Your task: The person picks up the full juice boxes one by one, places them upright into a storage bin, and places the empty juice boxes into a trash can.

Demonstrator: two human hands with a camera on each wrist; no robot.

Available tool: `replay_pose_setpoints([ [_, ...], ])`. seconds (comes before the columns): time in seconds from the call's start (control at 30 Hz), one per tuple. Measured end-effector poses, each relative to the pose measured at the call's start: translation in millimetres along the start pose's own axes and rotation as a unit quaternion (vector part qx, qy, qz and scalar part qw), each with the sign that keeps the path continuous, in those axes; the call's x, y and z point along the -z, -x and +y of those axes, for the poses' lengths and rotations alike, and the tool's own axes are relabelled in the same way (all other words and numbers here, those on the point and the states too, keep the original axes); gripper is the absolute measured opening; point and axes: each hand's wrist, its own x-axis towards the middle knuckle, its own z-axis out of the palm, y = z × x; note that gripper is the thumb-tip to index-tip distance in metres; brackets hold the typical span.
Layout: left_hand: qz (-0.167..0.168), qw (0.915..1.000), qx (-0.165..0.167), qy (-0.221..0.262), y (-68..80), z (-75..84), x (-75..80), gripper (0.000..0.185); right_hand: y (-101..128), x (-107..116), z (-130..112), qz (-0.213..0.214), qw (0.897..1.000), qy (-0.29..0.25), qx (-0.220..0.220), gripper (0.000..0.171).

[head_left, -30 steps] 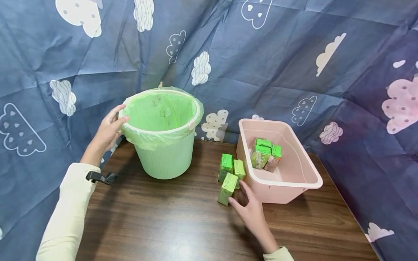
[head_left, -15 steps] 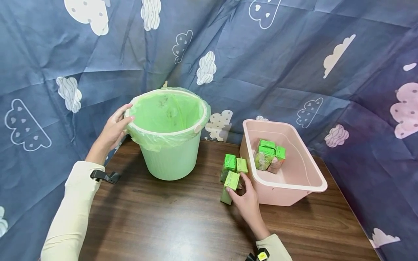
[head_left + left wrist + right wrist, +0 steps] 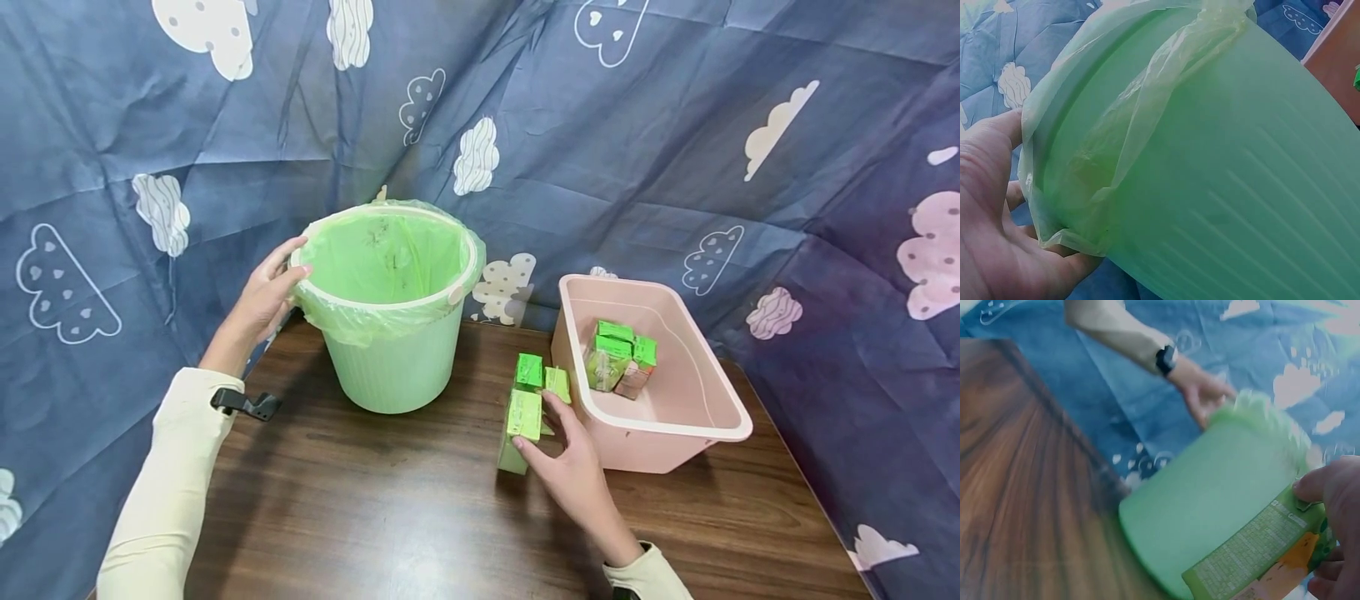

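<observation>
1. My left hand (image 3: pixel 258 304): at the 9 o'clock side of the green bin (image 3: pixel 393 367), palm and fingers lying relaxed against the rim, over the folded edge of the bag liner (image 3: pixel 375 258). Fingers straight-ish, touching, not curled round anything. Wrist view shows the liner's loose edge draped over my palm.

2. My right hand (image 3: pixel 573 471): thumb and fingers clamped on a green carton (image 3: pixel 517 429), thumb on its near side, fingers on the far side. Carton upright w/ a slight tilt; can't tell if its base is on the table (image 3: pixel 375 517) or just off it. Wrist view (blurred) shows the carton's printed label side, thumb tip on its top edge.

3. Carton's spot: table centre, approx 4 o'clock from the bin, just beside the tub's left wall.

4. Two more cartons (image 3: pixel 542 377): standing side by side at 12 o'clock from the held one, close against the tub.

5. Pink tub (image 3: pixel 675 429): at 3 o'clock from the bin, well apart from it. Holds a cluster of cartons (image 3: pixel 618 362) near its back-left corner; exact no. unclear.

6. Backdrop: blue cloth w/ cloud print (image 3: pixel 675 125), behind and either side of the table.

7. Black clip (image 3: pixel 243 404) on my left sleeve cuff.
</observation>
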Motion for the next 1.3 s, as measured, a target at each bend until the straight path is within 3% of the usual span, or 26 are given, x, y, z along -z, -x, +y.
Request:
replay_pose_setpoints([
  [0.37,0.007,0.9999,0.0,0.008,0.5,-1.9,0.9,0.065,-21,17,-67,-0.086,0.991,-0.065,0.082,0.073],
  [0.53,0.008,0.9999,-0.005,0.004,0.2,-2.8,1.2,0.065,-40,15,-102,-0.11,0.979,-0.091,0.146,0.074],
  [0.7,0.009,0.9999,-0.003,0.005,-0.1,-4.2,0.7,0.064,-63,8,-126,-0.125,0.966,-0.141,0.179,0.074],
  [0.97,0.014,0.9998,-0.004,-0.016,2.4,-6.4,0.2,0.063,-111,-16,-148,-0.103,0.96,-0.187,0.182,0.067],
  [1.13,0.014,0.9996,-0.008,-0.025,0.3,-6.4,-0.1,0.061,-149,-28,-156,-0.062,0.961,-0.194,0.188,0.064],
  [1.3,0.021,0.9995,-0.004,-0.021,-0.3,-6.4,1.4,0.062,-188,-42,-156,-0.037,0.967,-0.198,0.157,0.062],
])
